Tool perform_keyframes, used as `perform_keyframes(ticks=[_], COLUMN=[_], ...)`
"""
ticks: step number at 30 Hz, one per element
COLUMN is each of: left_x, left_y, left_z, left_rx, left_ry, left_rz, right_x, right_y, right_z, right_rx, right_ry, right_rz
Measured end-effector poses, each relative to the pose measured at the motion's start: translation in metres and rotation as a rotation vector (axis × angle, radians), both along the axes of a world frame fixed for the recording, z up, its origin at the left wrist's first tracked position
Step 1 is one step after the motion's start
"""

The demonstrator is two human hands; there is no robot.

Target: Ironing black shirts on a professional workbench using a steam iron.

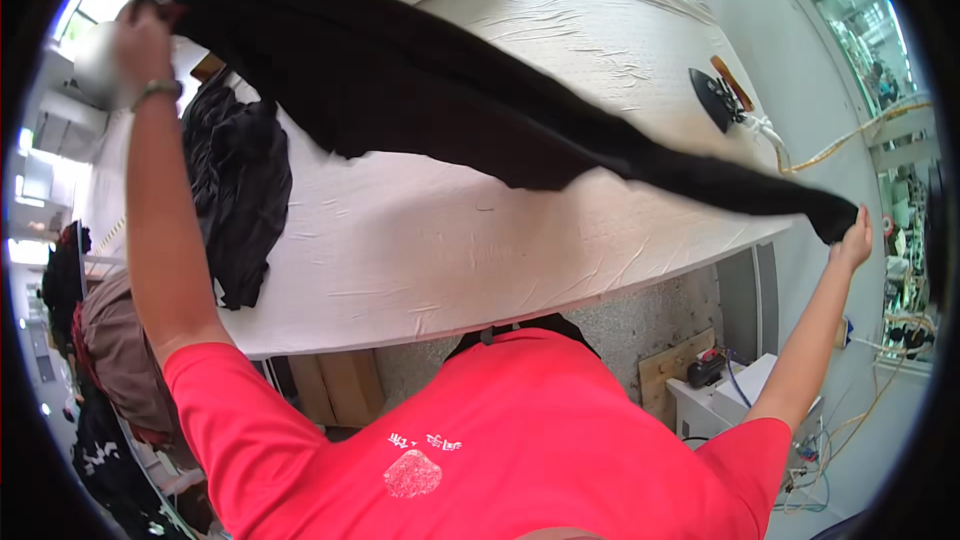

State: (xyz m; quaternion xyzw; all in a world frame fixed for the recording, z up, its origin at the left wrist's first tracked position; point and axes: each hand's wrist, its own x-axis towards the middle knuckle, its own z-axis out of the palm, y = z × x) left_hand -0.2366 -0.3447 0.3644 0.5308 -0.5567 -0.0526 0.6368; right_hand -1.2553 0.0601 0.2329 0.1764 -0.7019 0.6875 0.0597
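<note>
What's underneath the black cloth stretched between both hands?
The white-covered table lies beneath the black cloth; whatever the cloth covers from this view is hidden.

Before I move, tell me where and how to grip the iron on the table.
Take the iron by its brown handle, probably from the right: its dark, pointed plate faces left, leaving the handle exposed on the opposite side.

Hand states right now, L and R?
Left hand: closed, holding one end of the long black fabric piece.
Right hand: closed, gripping its opposite end.
</note>
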Motion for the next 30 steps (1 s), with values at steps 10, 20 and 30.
perform_keyframes(ticks=[10, 20, 30], left_x=[0.213, -0.092, -0.248], left_y=[0.084, 0.272, 0.255], left_z=[-0.074, -0.328, -0.384], left_rx=[0.036, 0.921, 1.299], left_ry=[0.162, 0.27, 0.645], left_rz=[0.42, -0.171, 0.087], right_x=[0.082, 0.135, 0.137], right_y=[-0.054, -0.141, -0.183], right_z=[0.02, -0.108, -0.14], right_rx=[0.172, 1.117, 0.785], right_ry=[0.155, 0.549, 0.56], right_rz=[0.254, 0.596, 0.747])
